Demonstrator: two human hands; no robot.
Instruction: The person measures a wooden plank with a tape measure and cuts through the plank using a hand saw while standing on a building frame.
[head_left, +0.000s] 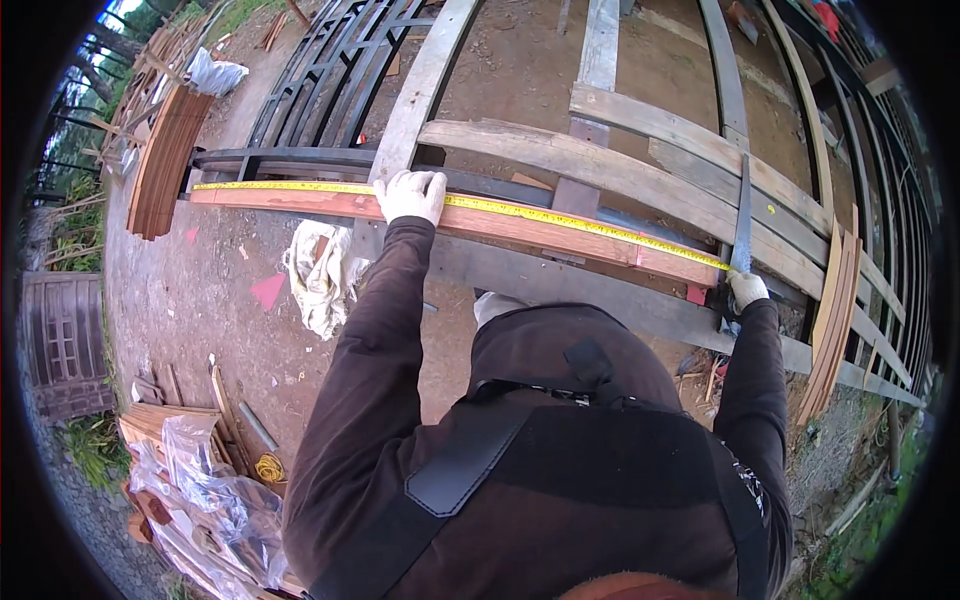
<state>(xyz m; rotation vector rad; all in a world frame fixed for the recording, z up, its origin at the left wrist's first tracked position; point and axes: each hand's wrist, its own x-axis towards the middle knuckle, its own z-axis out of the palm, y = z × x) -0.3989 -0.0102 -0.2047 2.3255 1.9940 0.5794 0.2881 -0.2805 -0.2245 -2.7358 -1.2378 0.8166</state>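
A reddish wood strip [500, 224] lies crosswise in front of the person, above a grey plank [600, 290], with a yellow measuring tape [300, 187] stretched along its top. The gloved left hand [412, 195] grasps the strip partway along, fingers over tape and wood together. The gloved right hand [747, 288] is at the strip's right end, beside a saw-like grey blade [743, 215]; its fingers look curled, but I cannot tell whether they hold the tape's case or the blade's handle. To read true, the tape should lie flat, straight and lightly taut, its far tip flush with the strip's left end. Light pressure from the left hand suits, since pushing sideways could bow the tape.
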